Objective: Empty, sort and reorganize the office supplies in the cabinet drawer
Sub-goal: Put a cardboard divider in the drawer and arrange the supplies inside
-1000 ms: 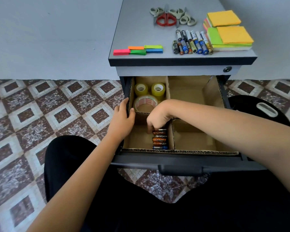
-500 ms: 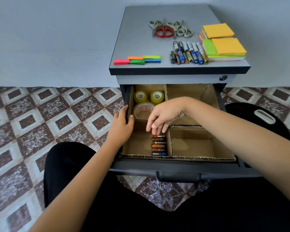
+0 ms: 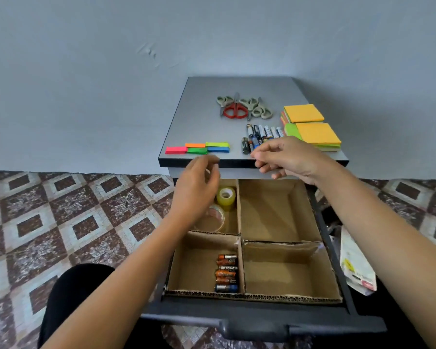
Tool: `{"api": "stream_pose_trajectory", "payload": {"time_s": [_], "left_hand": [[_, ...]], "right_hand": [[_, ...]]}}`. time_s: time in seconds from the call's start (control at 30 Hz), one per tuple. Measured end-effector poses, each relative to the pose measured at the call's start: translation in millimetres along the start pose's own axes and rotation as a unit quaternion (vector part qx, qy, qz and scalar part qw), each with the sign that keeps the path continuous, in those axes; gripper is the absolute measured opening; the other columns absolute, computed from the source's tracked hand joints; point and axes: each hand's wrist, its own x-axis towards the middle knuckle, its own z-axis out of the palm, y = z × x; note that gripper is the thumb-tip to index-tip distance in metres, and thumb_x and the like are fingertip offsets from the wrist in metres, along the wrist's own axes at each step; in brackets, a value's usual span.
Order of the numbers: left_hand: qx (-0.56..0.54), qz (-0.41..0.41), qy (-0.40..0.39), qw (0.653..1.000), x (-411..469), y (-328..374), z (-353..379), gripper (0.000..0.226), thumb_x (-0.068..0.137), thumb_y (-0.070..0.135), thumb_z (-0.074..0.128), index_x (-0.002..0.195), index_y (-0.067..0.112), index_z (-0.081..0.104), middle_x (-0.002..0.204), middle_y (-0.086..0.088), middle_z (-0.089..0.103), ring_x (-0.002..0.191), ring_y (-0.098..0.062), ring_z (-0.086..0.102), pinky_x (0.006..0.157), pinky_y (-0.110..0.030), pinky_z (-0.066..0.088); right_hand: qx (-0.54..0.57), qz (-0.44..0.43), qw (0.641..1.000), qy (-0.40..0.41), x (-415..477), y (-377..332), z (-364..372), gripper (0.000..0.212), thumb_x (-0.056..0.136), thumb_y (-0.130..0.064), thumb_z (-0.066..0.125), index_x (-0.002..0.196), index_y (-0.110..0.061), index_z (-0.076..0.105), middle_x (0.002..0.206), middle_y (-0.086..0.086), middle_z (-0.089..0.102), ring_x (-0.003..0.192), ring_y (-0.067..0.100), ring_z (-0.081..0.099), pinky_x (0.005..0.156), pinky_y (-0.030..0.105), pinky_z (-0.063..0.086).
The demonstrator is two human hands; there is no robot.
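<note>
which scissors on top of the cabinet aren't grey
The red-handled scissors in the middle of the pile; the grey-handled scissors lie either side.

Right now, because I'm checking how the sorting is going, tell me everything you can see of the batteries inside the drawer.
About six cylindrical batteries lie on their sides in a tight row running front to back. Most are copper-orange and black; one is silvery with dark lettering, and the nearest is silver and blue. They rest in the near-left compartment of the cardboard divider, against its right wall. The left hand and right hand are raised well clear of them.
</note>
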Motion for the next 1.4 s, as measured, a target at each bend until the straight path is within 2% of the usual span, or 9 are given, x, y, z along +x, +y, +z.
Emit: {"api": "stream_pose_trajectory", "payload": {"time_s": [0.17, 0.27, 0.37, 0.57, 0.77, 0.93, 1.07, 1.23, 1.4], "left_hand": [[0.019, 0.002, -0.056, 0.998, 66.3, 33.8, 11.7, 0.021, 0.094, 0.019, 0.049, 0.109, 0.012, 0.063, 0.095, 0.002, 0.063, 0.083, -0.012, 0.057, 0.073, -0.022, 0.044], [0.139, -0.021, -0.097, 0.985, 98.1, 39.3, 27.8, 0.022, 0.091, 0.019, 0.049, 0.095, 0.008, 0.067, 0.098, -0.006, 0.068, 0.087, -0.021, 0.062, 0.072, -0.028, 0.046], [0.24, -0.054, -0.171, 0.954, 115.7, 44.7, 39.3, 0.025, 0.09, 0.022, 0.052, 0.069, 0.008, 0.05, 0.074, -0.005, 0.057, 0.079, -0.023, 0.058, 0.066, -0.03, 0.043], [0.266, -0.097, -0.212, 0.935, 128.2, 46.9, 51.0, 0.025, 0.088, 0.021, 0.057, 0.071, 0.013, 0.041, 0.079, -0.003, 0.049, 0.081, -0.02, 0.051, 0.072, -0.03, 0.042], [0.226, -0.119, -0.219, 0.942, 132.0, 47.0, 47.3, 0.02, 0.086, 0.025, 0.061, 0.085, 0.01, 0.047, 0.075, -0.002, 0.047, 0.077, -0.018, 0.05, 0.069, -0.027, 0.043], [0.106, -0.161, -0.164, 0.967, 131.1, 40.9, 27.1, 0.033, 0.083, 0.023, 0.063, 0.056, 0.01, 0.05, 0.059, -0.002, 0.048, 0.059, -0.016, 0.046, 0.052, -0.023, 0.035], [-0.006, -0.224, -0.132, 0.966, 121.2, 31.5, 3.4, 0.022, 0.085, 0.021, 0.061, 0.078, 0.001, 0.06, 0.075, -0.01, 0.054, 0.063, -0.015, 0.046, 0.055, -0.023, 0.039], [-0.085, -0.269, -0.127, 0.951, 108.6, 17.2, -23.2, 0.015, 0.087, 0.015, 0.06, 0.075, 0.006, 0.059, 0.088, -0.011, 0.058, 0.07, -0.012, 0.051, 0.059, -0.022, 0.044], [-0.116, -0.269, -0.135, 0.947, 105.2, 12.4, -28.4, 0.015, 0.088, 0.015, 0.062, 0.099, 0.004, 0.062, 0.1, -0.014, 0.061, 0.075, -0.011, 0.053, 0.056, -0.021, 0.045]], "right_hand": [[0.026, 0.006, 0.992, 0.125, 8.4, -1.6, -19.2, 0.009, 0.092, -0.015, 0.059, 0.084, -0.017, 0.063, 0.078, 0.002, 0.063, 0.065, 0.01, 0.059, 0.052, 0.02, 0.044], [0.031, 0.012, 0.99, 0.135, 10.4, -0.4, -26.1, 0.008, 0.092, -0.014, 0.058, 0.086, -0.015, 0.063, 0.076, 0.002, 0.062, 0.063, 0.01, 0.057, 0.05, 0.021, 0.043], [0.019, 0.02, 0.99, 0.136, 10.9, 2.8, -30.4, 0.01, 0.093, -0.017, 0.058, 0.084, -0.019, 0.062, 0.078, 0.001, 0.063, 0.066, 0.01, 0.059, 0.052, 0.022, 0.043], [-0.014, 0.021, 0.99, 0.135, 12.9, 5.0, -32.6, 0.011, 0.094, -0.019, 0.056, 0.084, -0.019, 0.062, 0.081, 0.001, 0.064, 0.067, 0.01, 0.059, 0.053, 0.021, 0.044], [-0.098, -0.006, 0.985, 0.143, 25.1, -8.8, -26.6, 0.018, 0.094, -0.018, 0.056, 0.091, -0.004, 0.067, 0.082, 0.009, 0.063, 0.068, 0.02, 0.061, 0.055, 0.025, 0.045], [-0.24, -0.039, 0.96, 0.138, 42.2, -24.8, -15.8, 0.024, 0.09, -0.02, 0.06, 0.098, -0.001, 0.072, 0.095, 0.014, 0.069, 0.064, 0.015, 0.05, 0.053, 0.023, 0.035], [-0.334, -0.015, 0.934, 0.123, 63.5, -25.8, -4.7, 0.028, 0.089, -0.025, 0.062, 0.099, 0.0, 0.069, 0.096, 0.016, 0.069, 0.077, 0.021, 0.056, 0.059, 0.025, 0.038], [-0.431, -0.023, 0.895, 0.118, 70.5, -18.6, 8.5, 0.032, 0.088, -0.035, 0.062, 0.084, -0.004, 0.063, 0.08, 0.011, 0.055, 0.079, 0.025, 0.054, 0.064, 0.028, 0.035], [-0.465, -0.034, 0.874, 0.137, 71.1, -16.6, 20.6, 0.029, 0.09, -0.037, 0.057, 0.082, -0.009, 0.058, 0.095, 0.011, 0.058, 0.094, 0.028, 0.057, 0.075, 0.03, 0.037]]}}
